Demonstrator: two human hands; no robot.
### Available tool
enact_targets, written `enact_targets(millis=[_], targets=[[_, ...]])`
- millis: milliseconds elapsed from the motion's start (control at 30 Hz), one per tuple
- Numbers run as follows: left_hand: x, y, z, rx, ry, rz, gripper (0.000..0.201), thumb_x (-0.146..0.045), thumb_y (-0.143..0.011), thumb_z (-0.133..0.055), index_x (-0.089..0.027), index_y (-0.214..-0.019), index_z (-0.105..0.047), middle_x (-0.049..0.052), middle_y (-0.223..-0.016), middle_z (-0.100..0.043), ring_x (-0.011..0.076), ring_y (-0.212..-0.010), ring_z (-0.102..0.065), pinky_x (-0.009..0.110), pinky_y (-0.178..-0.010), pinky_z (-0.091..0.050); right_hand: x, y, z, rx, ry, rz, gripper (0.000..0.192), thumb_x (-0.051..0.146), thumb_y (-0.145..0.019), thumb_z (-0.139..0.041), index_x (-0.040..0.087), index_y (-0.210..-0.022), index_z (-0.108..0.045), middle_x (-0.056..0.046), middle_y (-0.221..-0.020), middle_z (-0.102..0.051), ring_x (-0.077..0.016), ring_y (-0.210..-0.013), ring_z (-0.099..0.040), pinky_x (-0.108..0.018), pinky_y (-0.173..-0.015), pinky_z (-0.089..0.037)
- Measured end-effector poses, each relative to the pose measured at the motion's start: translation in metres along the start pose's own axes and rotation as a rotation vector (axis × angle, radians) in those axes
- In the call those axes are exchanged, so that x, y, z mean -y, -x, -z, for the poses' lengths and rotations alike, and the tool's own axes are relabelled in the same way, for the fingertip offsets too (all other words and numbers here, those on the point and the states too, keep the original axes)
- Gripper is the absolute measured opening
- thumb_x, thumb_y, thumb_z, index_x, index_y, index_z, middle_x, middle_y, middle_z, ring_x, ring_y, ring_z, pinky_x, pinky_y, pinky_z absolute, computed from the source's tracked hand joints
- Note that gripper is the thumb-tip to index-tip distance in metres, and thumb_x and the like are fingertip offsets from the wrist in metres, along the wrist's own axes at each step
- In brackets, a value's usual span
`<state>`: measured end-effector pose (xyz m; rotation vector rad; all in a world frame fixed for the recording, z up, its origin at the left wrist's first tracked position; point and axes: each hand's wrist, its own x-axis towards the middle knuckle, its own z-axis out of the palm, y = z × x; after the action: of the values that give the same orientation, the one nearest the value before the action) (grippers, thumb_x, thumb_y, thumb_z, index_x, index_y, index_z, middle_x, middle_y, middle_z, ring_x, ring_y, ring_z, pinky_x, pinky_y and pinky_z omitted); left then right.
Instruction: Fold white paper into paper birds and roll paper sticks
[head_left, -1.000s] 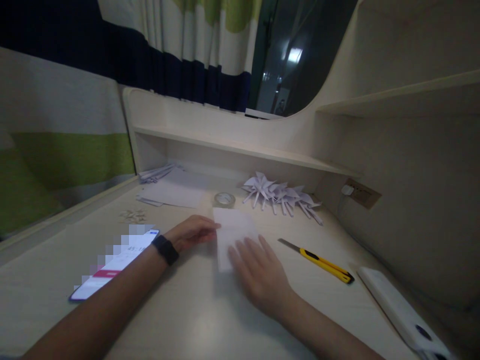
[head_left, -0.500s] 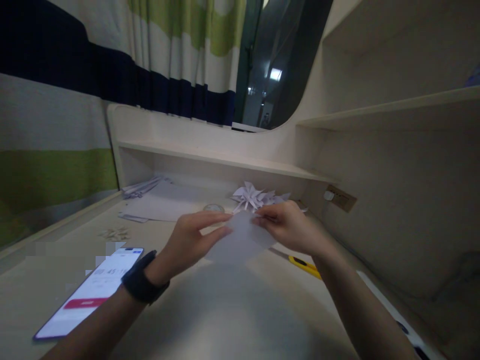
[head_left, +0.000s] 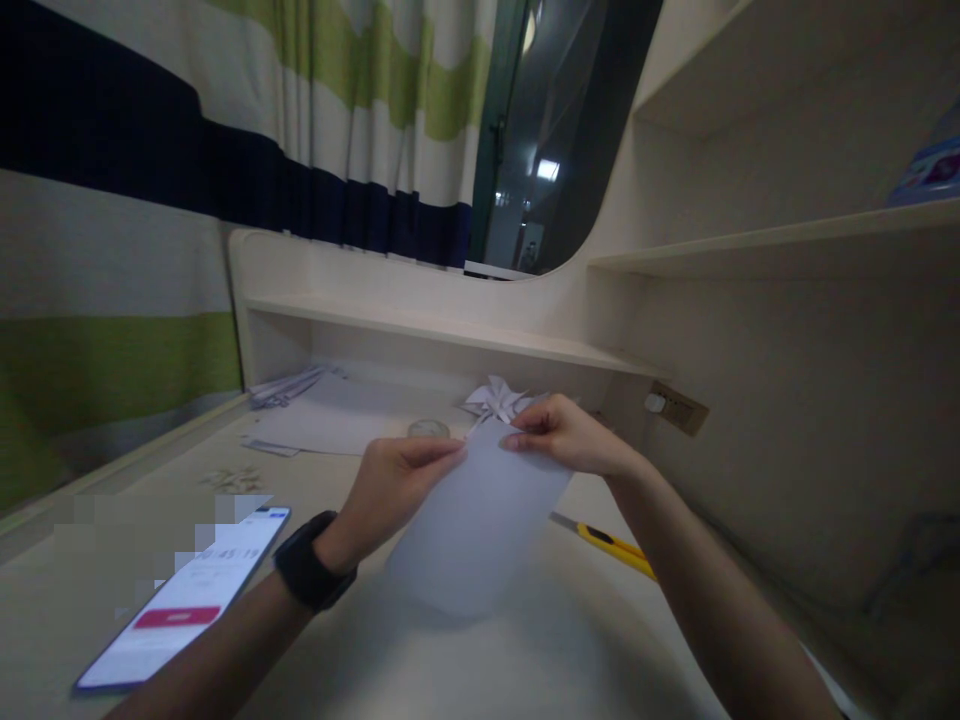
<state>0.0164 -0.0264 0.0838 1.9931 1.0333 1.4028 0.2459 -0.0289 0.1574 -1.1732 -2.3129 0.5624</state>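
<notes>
A white sheet of paper (head_left: 480, 520) hangs in the air above the desk, its lower part curving toward me. My left hand (head_left: 397, 485), with a black watch on the wrist, pinches the sheet's top left corner. My right hand (head_left: 570, 435) pinches the top right corner. Both hands are held close together over the middle of the pale wooden desk (head_left: 420, 650).
A lit phone (head_left: 187, 600) lies at the left front. A yellow utility knife (head_left: 607, 540) lies right of the sheet. Behind are a tape roll (head_left: 427, 429), folded paper shapes (head_left: 495, 400), flat sheets (head_left: 337, 415) and small paper scraps (head_left: 232, 478). A wall socket (head_left: 679, 407) sits under the right shelf.
The sheet lay flat on the desk under both hands a second ago. It has been lifted by its top corners and now hangs more upright, unfolded toward me.
</notes>
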Motion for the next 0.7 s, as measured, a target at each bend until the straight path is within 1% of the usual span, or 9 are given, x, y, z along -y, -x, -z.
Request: enact_targets(millis=[67,100,167,233,300,400,500,633,700], targets=[[0.003,0.001,0.002,-0.141,-0.032,0.051,0.022,-0.04,-0.077,-0.068,-0.024,-0.089,-0.076,0.001,-0.091,-0.075,0.0231,-0.086,-0.067,0.031,-0.077,-0.05,0.008,0.011,-0.009,-0.16,0.163,0.068,0.025,0.031,-0.086,-0.055,0.015,-0.075,-0.071,-0.001,-0.061,-0.065,-0.0116,-0.051,-0.056,-0.02,-0.047,-0.038],[0.006,0.002,0.003,-0.212,-0.052,0.096,0.023,-0.041,-0.077,-0.066,-0.022,-0.087,-0.076,0.002,-0.09,-0.075,0.0229,-0.084,-0.067,0.031,-0.077,-0.05,0.012,0.019,-0.016,-0.271,0.259,0.094,0.022,0.027,-0.087,-0.054,0.017,-0.083,-0.073,-0.003,-0.07,-0.07,-0.0143,-0.058,-0.061,-0.022,-0.052,-0.043],[0.014,0.004,0.005,-0.231,-0.032,0.236,0.033,-0.047,-0.081,-0.06,-0.018,-0.08,-0.074,0.006,-0.082,-0.074,0.0222,-0.075,-0.066,0.032,-0.069,-0.05,0.018,0.038,-0.039,-0.37,0.432,0.167,0.025,0.02,-0.088,-0.049,0.022,-0.1,-0.071,-0.005,-0.083,-0.074,-0.0193,-0.07,-0.067,-0.03,-0.065,-0.051],[0.026,0.007,0.004,-0.044,0.136,0.419,0.047,-0.055,-0.084,-0.052,-0.014,-0.075,-0.072,0.01,-0.076,-0.073,0.0211,-0.065,-0.065,0.031,-0.061,-0.048,0.017,0.058,-0.071,-0.439,0.551,0.287,0.035,0.014,-0.087,-0.044,0.02,-0.114,-0.066,-0.01,-0.102,-0.072,-0.0253,-0.093,-0.067,-0.04,-0.083,-0.052],[0.042,0.009,-0.001,0.199,0.414,0.566,0.051,-0.06,-0.082,-0.052,-0.013,-0.083,-0.071,0.012,-0.082,-0.073,0.0207,-0.068,-0.066,0.03,-0.061,-0.049,0.011,0.075,-0.107,-0.449,0.654,0.416,0.045,0.01,-0.085,-0.041,0.014,-0.126,-0.057,-0.016,-0.116,-0.065,-0.0304,-0.108,-0.061,-0.047,-0.091,-0.05],[0.063,0.01,-0.009,0.289,0.522,0.597,0.047,-0.058,-0.073,-0.064,-0.012,-0.079,-0.07,0.011,-0.079,-0.071,0.019,-0.067,-0.064,0.03,-0.063,-0.05,-0.001,0.09,-0.154,-0.401,0.722,0.528,0.052,0.006,-0.08,-0.037,0.003,-0.131,-0.049,-0.024,-0.116,-0.063,-0.034,-0.112,-0.059,-0.048,-0.089,-0.052],[0.078,0.008,-0.015,0.312,0.473,0.613,0.043,-0.053,-0.065,-0.073,-0.011,-0.07,-0.068,0.009,-0.072,-0.069,0.0173,-0.063,-0.062,0.029,-0.061,-0.049,-0.009,0.092,-0.176,-0.325,0.708,0.494,0.048,0.008,-0.083,-0.038,0.007,-0.129,-0.052,-0.021,-0.116,-0.064,-0.0322,-0.109,-0.061,-0.047,-0.09,-0.053],[0.086,0.007,-0.019,0.237,0.365,0.589,0.04,-0.05,-0.062,-0.074,-0.011,-0.06,-0.063,0.003,-0.057,-0.06,0.0139,-0.053,-0.054,0.026,-0.053,-0.044,-0.022,0.076,-0.164,-0.207,0.453,0.283,0.04,0.033,-0.083,-0.055,0.014,-0.118,-0.059,-0.014,-0.112,-0.067,-0.0295,-0.105,-0.062,-0.043,-0.095,-0.05],[0.088,0.008,-0.02,0.188,0.349,0.549,0.039,-0.049,-0.065,-0.071,-0.013,-0.056,-0.06,0.0,-0.052,-0.054,0.0117,-0.05,-0.049,0.024,-0.05,-0.04,-0.039,0.058,-0.151,-0.351,0.279,0.075,0.041,0.036,-0.084,-0.054,0.016,-0.12,-0.058,-0.014,-0.12,-0.063,-0.0294,-0.115,-0.056,-0.044,-0.1,-0.044]])
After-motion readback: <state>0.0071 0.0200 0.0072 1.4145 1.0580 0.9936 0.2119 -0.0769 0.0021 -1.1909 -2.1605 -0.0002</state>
